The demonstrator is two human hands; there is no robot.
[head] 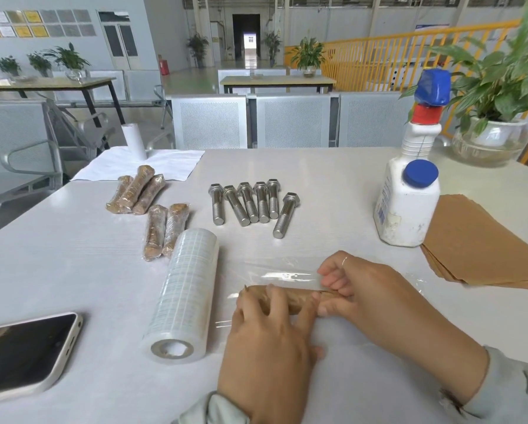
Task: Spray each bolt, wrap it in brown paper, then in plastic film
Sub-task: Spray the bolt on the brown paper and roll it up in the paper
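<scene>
- Paper-wrapped bolt (290, 298) lies crosswise on a loose sheet of plastic film (275, 275) at the near middle of the white table (57, 240).
- Left hand (265, 341) presses down on its left part with fingers fairly straight over the brown paper.
- Right hand (357, 289) pinches the right end, fingers curled round it.
- Phone (24, 353) lies at the near left, screen up.
- Film roll (183, 295) lies just left of the hands.
- Five finished bundles (148, 206), in paper and film, sit beyond the roll.
- Six bare bolts (250, 205) lie in a row at mid-table.
- Brown paper stack (477, 246) sits at right, touching a white spray bottle (409, 191).
- White paper roll (134, 140) stands at the far left edge.
- Potted plant (495, 96) stands far right.
</scene>
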